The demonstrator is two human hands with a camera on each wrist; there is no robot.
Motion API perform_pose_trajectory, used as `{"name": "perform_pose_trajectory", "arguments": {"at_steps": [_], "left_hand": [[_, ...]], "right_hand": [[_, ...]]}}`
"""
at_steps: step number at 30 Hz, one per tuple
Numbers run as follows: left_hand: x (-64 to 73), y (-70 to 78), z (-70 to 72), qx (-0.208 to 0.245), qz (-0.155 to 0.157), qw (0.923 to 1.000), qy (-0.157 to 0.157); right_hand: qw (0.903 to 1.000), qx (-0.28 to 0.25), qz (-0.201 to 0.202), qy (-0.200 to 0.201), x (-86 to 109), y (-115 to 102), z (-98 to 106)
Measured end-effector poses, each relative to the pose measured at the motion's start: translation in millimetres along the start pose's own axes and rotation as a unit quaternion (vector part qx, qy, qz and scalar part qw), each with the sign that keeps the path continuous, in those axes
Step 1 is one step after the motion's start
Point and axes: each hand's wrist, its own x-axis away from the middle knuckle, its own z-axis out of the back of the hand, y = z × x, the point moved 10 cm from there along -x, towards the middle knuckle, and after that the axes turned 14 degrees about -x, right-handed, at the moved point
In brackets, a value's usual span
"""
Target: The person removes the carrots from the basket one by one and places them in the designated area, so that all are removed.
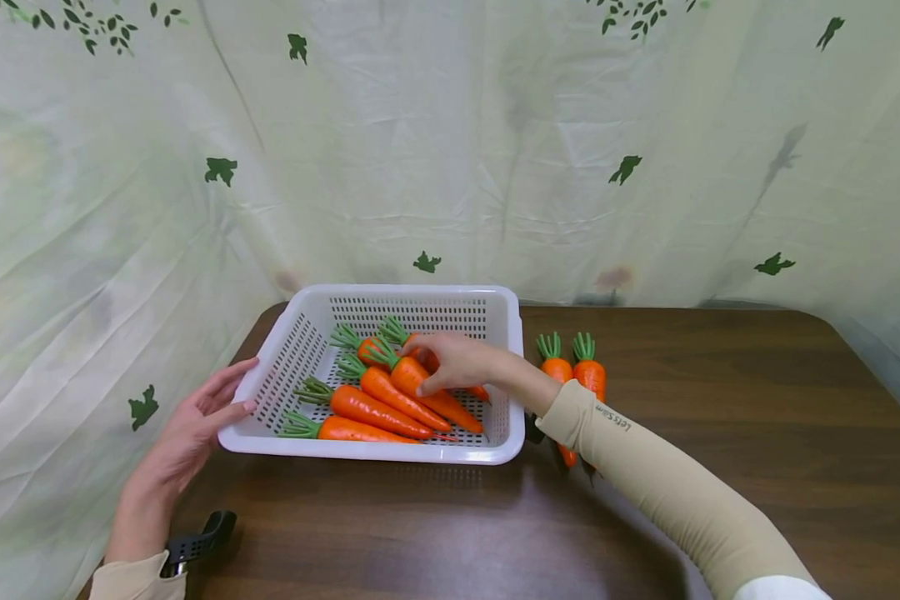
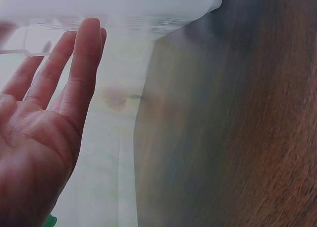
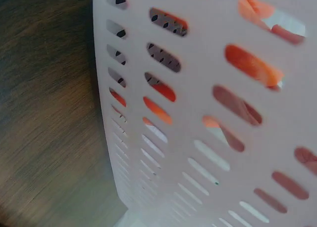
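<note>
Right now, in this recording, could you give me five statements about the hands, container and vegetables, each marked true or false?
1. Glossy orange carrots with green tops lie inside the white perforated plastic basket. True.
2. The bare right hand is outside the basket. False: it reaches inside, among the carrots.
3. The bare left hand is at the basket's left side. True.
4. Every carrot is in the basket. False: two carrots lie on the dark brown wooden table, right of it.
5. A beige fabric sleeve covers the right forearm. True.
</note>
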Motion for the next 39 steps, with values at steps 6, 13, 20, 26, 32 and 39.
{"name": "perform_pose_trajectory", "arguments": {"at_steps": [6,13,20,26,32,39], "left_hand": [[-0.3,1.3,-0.1,0.004,-0.005,1.0000,-0.001],[-0.6,1.4,-0.1,0.007,-0.005,1.0000,-0.003],[-1.1,2.0,-0.6,0.015,-0.008,0.9998,-0.010],[-0.9,2.3,-0.3,0.012,-0.004,0.9999,-0.007],[-1.0,3.0,-0.5,0.013,-0.002,0.9999,-0.006],[-0.3,1.4,-0.1,0.015,-0.007,0.9998,-0.007]], "right_hand": [[0.9985,-0.051,-0.009,-0.014,1.5,2,-2],[0.9909,-0.127,-0.018,-0.043,4.7,1,-6],[0.9879,-0.153,0.023,-0.014,5.5,-5,2],[0.9708,-0.238,0.025,0.007,10.5,-7,11],[0.9613,-0.270,0.038,0.038,14.3,-12,21],[0.9467,-0.301,0.073,0.088,25.8,-26,39]]}}
